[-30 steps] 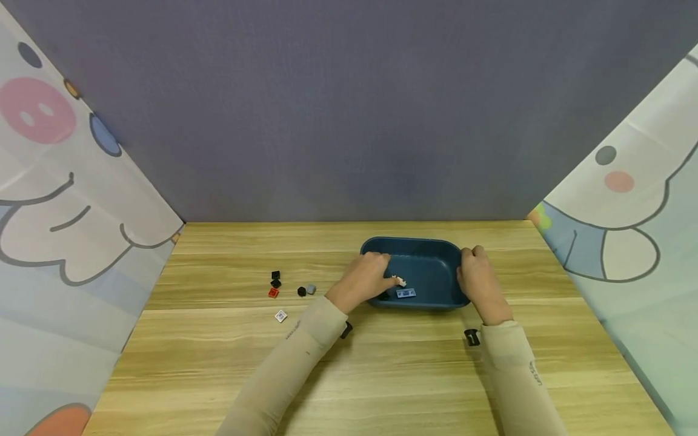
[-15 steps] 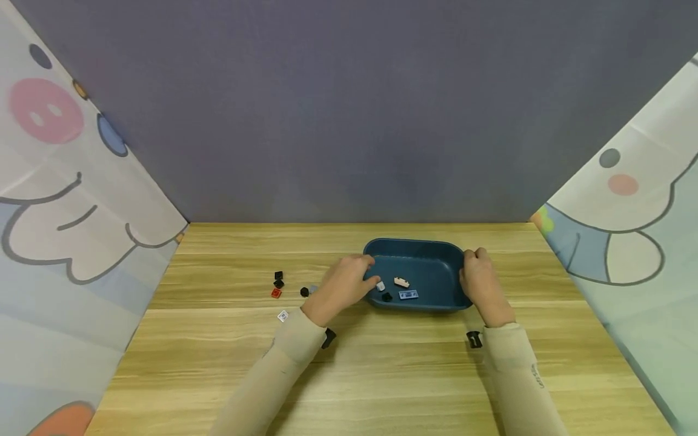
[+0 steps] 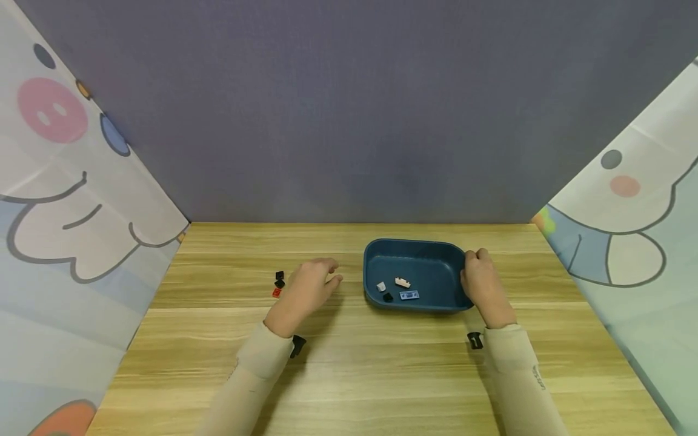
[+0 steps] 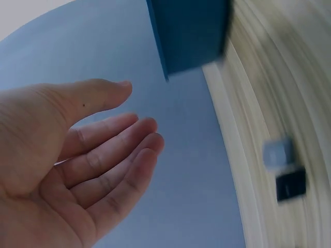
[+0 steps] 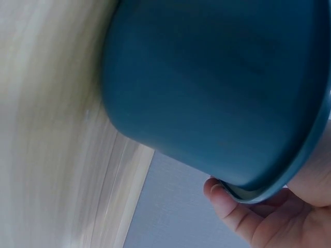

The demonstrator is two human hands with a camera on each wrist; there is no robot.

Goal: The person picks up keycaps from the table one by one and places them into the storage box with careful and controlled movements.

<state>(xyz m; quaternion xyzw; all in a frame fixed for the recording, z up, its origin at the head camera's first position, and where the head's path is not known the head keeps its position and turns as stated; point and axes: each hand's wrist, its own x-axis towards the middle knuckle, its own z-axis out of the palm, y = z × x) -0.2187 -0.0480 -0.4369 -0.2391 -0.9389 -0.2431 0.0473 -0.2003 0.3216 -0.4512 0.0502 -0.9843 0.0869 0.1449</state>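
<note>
One tray (image 3: 436, 271) lies between the relaxed left grip (image 3: 305, 292) and the right grip (image 3: 482, 283) holding it.

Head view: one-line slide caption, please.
Right hand grips a blue tray holding four small pieces; empty left hand hovers nearby.

Over the wooden tabletop (image 3: 376, 375), a passage is left between the left hand (image 3: 308, 290) and the blue tub (image 3: 431, 266), whose interior can be entered from above. The tub's right end is blocked by the right hand (image 3: 481, 281); its near-left floor is partly occupied by a white piece (image 3: 381, 286) and a black piece (image 3: 388, 297).
</note>
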